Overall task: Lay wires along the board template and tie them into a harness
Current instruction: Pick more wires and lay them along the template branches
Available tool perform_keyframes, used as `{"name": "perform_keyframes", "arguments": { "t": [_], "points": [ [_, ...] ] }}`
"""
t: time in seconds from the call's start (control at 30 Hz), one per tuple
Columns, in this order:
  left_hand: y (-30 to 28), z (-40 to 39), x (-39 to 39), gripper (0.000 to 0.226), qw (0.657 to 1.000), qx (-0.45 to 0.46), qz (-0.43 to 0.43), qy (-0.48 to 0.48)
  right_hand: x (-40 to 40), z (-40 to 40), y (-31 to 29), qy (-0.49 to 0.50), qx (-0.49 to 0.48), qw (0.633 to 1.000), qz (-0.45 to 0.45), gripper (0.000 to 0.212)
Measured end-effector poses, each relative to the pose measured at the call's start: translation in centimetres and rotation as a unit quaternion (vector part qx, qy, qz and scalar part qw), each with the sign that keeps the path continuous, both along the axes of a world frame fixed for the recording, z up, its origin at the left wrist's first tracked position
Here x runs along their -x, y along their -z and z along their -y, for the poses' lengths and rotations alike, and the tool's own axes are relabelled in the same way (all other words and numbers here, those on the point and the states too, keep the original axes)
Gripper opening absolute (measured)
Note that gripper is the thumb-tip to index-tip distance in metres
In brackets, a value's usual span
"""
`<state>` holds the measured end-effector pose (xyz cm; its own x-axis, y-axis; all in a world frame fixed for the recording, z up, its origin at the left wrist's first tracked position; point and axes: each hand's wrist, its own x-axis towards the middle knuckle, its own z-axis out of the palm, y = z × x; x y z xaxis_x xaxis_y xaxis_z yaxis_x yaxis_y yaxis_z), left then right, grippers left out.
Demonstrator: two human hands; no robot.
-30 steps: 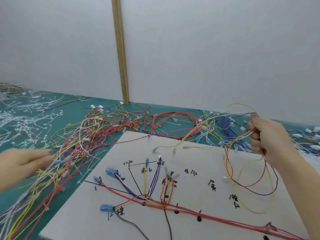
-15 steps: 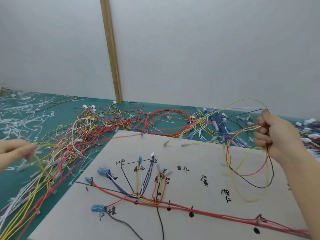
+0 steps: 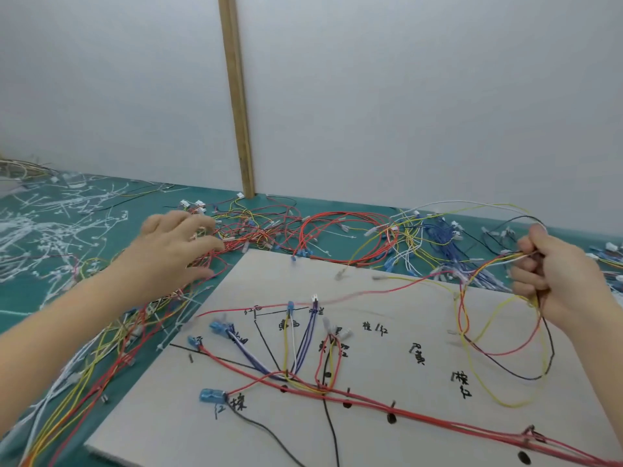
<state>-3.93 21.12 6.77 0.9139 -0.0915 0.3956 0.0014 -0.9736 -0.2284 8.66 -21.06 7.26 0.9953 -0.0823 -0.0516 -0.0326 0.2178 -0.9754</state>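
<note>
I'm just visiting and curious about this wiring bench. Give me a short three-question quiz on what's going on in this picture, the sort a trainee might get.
1. True or false: the right hand grips a bunch of loose wires that hang in loops over the board template.
2. Multiple choice: the left hand is
A. pressing flat on the board
B. reaching with spread fingers over the tangled wire pile on the green mat
C. holding scissors
3. Fill in: the plastic connectors at the wire ends on the board's left side are coloured ____.

Key: 1 true; 2 B; 3 blue.
</note>
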Motion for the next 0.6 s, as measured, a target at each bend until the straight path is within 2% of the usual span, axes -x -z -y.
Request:
{"name": "perform_keyframes", "arguments": {
  "t": [0.07, 0.1, 0.17, 0.2, 0.27, 0.3, 0.37, 0.43, 0.47, 0.53, 0.6],
  "points": [
    [-0.3, 0.2, 0.6, 0.032, 0.992, 0.062, 0.099, 0.038, -0.3, 0.3, 0.1, 0.005, -0.003, 1.000, 0.004, 0.039],
    [-0.5, 0.1, 1.4, 0.034, 0.981, 0.142, 0.121, 0.056, -0.4, 0.4, 0.1, 0.007, -0.004, 1.000, 0.005, 0.039],
    [-0.5, -0.5, 3.4, 0.042, 0.953, 0.287, 0.065, 0.076, -0.5, 0.4, 0.2, 0.010, -0.003, 1.000, 0.006, 0.038],
    [0.1, -0.8, 4.5, 0.043, 0.949, 0.304, 0.010, 0.082, -0.6, 0.4, 0.3, 0.010, -0.003, 1.000, 0.006, 0.038],
    [1.8, -1.2, 6.3, 0.047, 0.964, 0.240, -0.082, 0.084, -0.7, 0.3, 0.5, 0.008, -0.004, 1.000, 0.008, 0.039],
    [2.6, -1.4, 6.6, 0.043, 0.969, 0.214, -0.091, 0.078, -0.8, 0.2, 0.5, 0.006, -0.004, 1.000, 0.009, 0.039],
    [3.7, -1.8, 6.8, 0.027, 0.978, 0.196, -0.056, 0.051, -0.7, 0.0, 0.5, 0.004, -0.007, 1.000, 0.012, 0.039],
    [5.0, -2.8, 7.0, 0.036, 0.987, 0.160, -0.006, 0.013, -0.5, 0.1, 0.2, 0.005, -0.018, 1.000, 0.018, 0.040],
    [5.7, -3.3, 7.1, 0.041, 0.987, 0.156, -0.009, -0.024, -0.5, 0.3, 0.1, 0.003, -0.023, 0.999, 0.026, 0.041],
    [7.8, -4.4, 7.5, 0.046, 0.983, 0.146, -0.058, -0.091, -0.3, 0.5, -0.1, -0.001, -0.031, 0.999, 0.045, 0.043],
    [10.3, -6.0, 8.1, 0.051, 0.981, 0.123, -0.101, -0.110, -0.1, 0.5, -0.2, 0.003, -0.031, 0.998, 0.060, 0.044]
  ]
}}
